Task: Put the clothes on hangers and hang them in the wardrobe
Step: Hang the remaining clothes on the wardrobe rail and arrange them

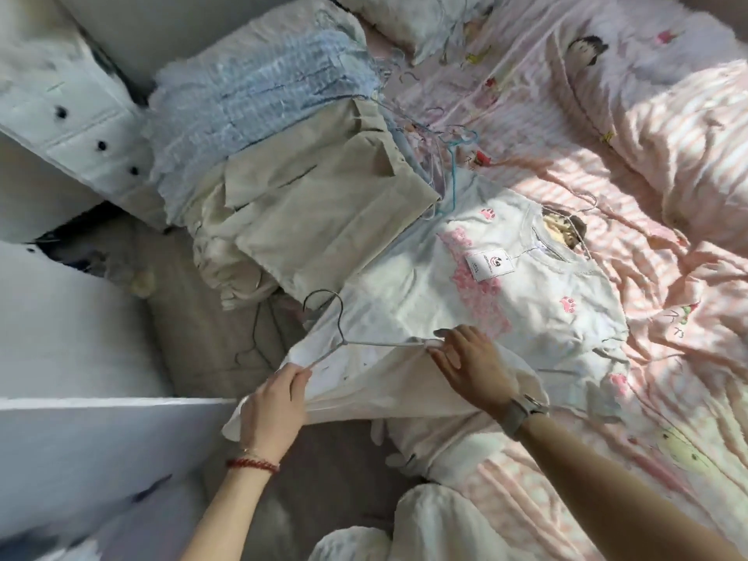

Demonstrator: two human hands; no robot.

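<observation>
This is a bedroom in a home. A bed fills most of the room, spread with a pink striped sheet printed with cartoon figures, and a rumpled pink duvet lies along its right edge. A pillow sits at the bed's far edge. Clothes are laid out on the bed: a white T-shirt with pink paw prints and a tag, beige trousers and a blue striped garment. Wire hangers lie loose among them. Beside the bed's left edge stands white furniture with dark knobs, and a grey floor shows below.
</observation>
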